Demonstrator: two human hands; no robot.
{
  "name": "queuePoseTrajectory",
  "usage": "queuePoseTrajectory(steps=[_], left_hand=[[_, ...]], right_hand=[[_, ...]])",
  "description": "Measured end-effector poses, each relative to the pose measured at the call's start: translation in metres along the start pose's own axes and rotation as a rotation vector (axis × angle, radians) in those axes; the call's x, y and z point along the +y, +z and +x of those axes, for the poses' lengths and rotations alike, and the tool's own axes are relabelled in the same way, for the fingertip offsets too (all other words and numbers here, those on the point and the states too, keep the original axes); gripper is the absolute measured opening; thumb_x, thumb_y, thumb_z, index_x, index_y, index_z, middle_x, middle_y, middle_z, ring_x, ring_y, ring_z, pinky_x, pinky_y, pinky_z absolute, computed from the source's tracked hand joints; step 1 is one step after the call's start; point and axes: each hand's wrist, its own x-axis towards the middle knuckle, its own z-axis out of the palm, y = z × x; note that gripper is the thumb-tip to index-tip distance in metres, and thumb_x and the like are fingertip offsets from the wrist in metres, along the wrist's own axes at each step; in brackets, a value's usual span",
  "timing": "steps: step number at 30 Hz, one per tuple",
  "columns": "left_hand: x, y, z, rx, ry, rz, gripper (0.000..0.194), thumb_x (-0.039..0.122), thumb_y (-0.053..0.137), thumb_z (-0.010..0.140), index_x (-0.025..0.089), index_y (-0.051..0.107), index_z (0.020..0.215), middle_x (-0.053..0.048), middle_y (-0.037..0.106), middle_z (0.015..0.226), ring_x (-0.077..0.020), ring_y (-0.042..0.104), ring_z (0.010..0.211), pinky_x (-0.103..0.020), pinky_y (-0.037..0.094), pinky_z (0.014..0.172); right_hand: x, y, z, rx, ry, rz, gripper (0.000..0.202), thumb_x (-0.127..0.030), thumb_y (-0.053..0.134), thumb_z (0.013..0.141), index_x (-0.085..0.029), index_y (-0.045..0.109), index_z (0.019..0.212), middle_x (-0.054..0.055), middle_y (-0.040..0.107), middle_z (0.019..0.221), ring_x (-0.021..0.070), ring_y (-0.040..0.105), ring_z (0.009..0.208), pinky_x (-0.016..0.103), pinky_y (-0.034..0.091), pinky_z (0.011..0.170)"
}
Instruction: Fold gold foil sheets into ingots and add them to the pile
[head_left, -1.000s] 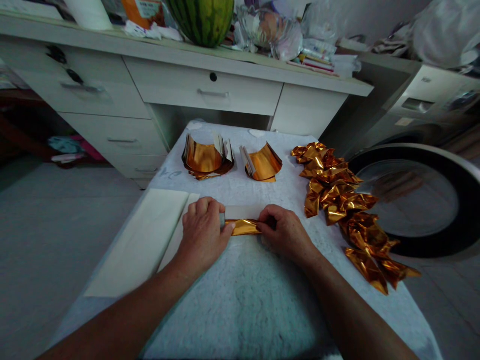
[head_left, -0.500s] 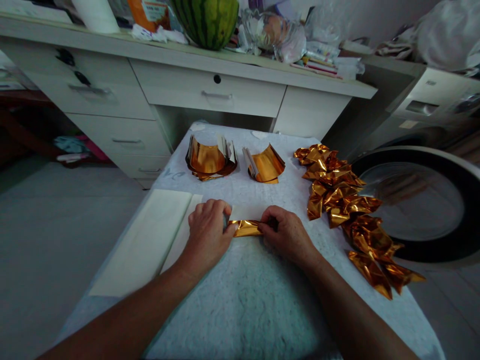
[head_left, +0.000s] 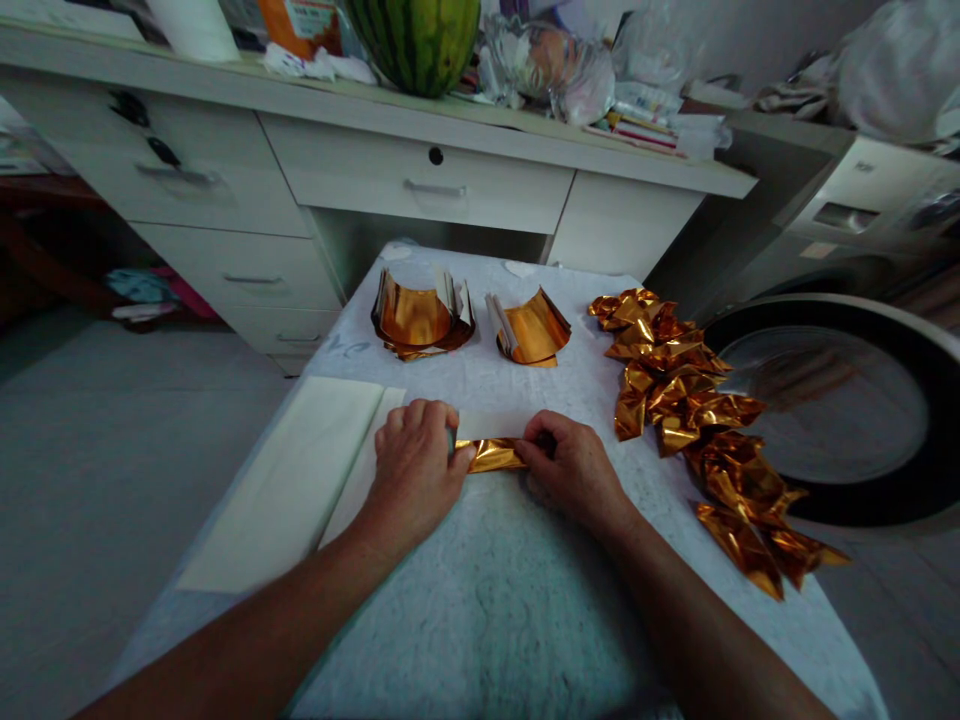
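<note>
Left hand (head_left: 416, 462) and right hand (head_left: 577, 470) pinch opposite ends of the foil strip (head_left: 493, 456); I see it crosswise, roughly parallel to the table's (head_left: 487, 600) far edge, neither hand nearer.

one head-worn camera gives the only view, looking forward and steeply down from above the near side of the table (head_left: 480, 600) with its pale blue-grey cloth. it is close in: the bare left hand (head_left: 420, 455) and bare right hand (head_left: 574, 465) flank the shiny gold foil strip (head_left: 495, 456) just below mid-frame. the view reaches past the table's narrow far edge to the white drawered desk (head_left: 420, 185), and past its right edge to the silver washing machine (head_left: 840, 215).
</note>
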Motion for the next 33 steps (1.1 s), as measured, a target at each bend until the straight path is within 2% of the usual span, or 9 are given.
queuePoseTrajectory(steps=[9,15,20,23,26,30,33], left_hand=[[-0.001,0.003,0.0,0.039,-0.006,-0.017,0.027,0.028,0.061,0.083,0.018,0.049,0.104,-0.01,0.056,0.108,-0.0309,0.047,0.105,-0.045,0.04,0.088],[-0.002,0.0,0.001,-0.009,0.023,-0.004,0.009,0.028,0.062,0.084,0.021,0.059,0.09,-0.007,0.056,0.099,-0.0297,0.049,0.099,-0.043,0.04,0.083],[-0.002,-0.006,-0.004,0.009,0.17,0.115,0.011,0.028,0.057,0.091,0.023,0.066,0.088,-0.006,0.063,0.093,-0.0285,0.053,0.093,-0.045,0.038,0.081],[0.001,-0.01,-0.011,-0.016,0.305,0.238,0.016,0.019,0.052,0.093,0.021,0.068,0.089,-0.005,0.065,0.084,-0.0274,0.055,0.085,-0.045,0.04,0.077],[0.007,-0.01,-0.02,0.004,0.404,0.347,0.018,0.009,0.054,0.089,0.016,0.07,0.092,-0.007,0.067,0.087,-0.0276,0.058,0.087,-0.044,0.043,0.079],[0.012,-0.004,-0.031,0.033,0.471,0.463,0.021,0.009,0.058,0.087,0.008,0.071,0.104,-0.012,0.067,0.091,-0.0285,0.059,0.084,-0.044,0.047,0.078],[0.014,-0.002,-0.036,0.006,0.444,0.466,0.027,0.015,0.061,0.088,0.006,0.069,0.111,-0.013,0.067,0.094,-0.0288,0.06,0.085,-0.044,0.049,0.077]], right_hand=[[-0.001,0.0,0.0,0.003,0.021,0.008,0.01,-0.023,0.064,0.082,-0.02,0.06,0.074,-0.001,0.063,0.067,0.0129,0.054,0.06,0.025,0.036,0.058],[0.0,0.001,0.001,0.001,0.024,0.014,0.009,-0.024,0.063,0.082,-0.02,0.06,0.074,-0.001,0.064,0.068,0.0136,0.056,0.062,0.025,0.036,0.059],[0.001,0.001,0.0,0.0,0.032,0.008,0.009,-0.025,0.062,0.082,-0.019,0.061,0.075,-0.001,0.064,0.068,0.0136,0.056,0.062,0.025,0.036,0.058],[0.001,0.001,0.0,0.001,0.049,0.009,0.01,-0.024,0.063,0.081,-0.019,0.06,0.074,-0.001,0.064,0.067,0.0135,0.056,0.062,0.025,0.036,0.058],[0.0,0.002,0.0,-0.001,0.053,0.003,0.01,-0.022,0.063,0.08,-0.019,0.059,0.072,-0.002,0.063,0.065,0.013,0.055,0.06,0.024,0.035,0.058],[-0.001,0.003,0.002,0.001,0.041,-0.019,0.01,-0.022,0.064,0.08,-0.019,0.059,0.072,-0.002,0.061,0.064,0.0126,0.054,0.059,0.024,0.034,0.058],[0.0,0.004,0.001,0.008,0.033,-0.029,0.01,-0.02,0.064,0.08,-0.019,0.058,0.072,-0.002,0.061,0.065,0.0124,0.053,0.059,0.024,0.034,0.057]])
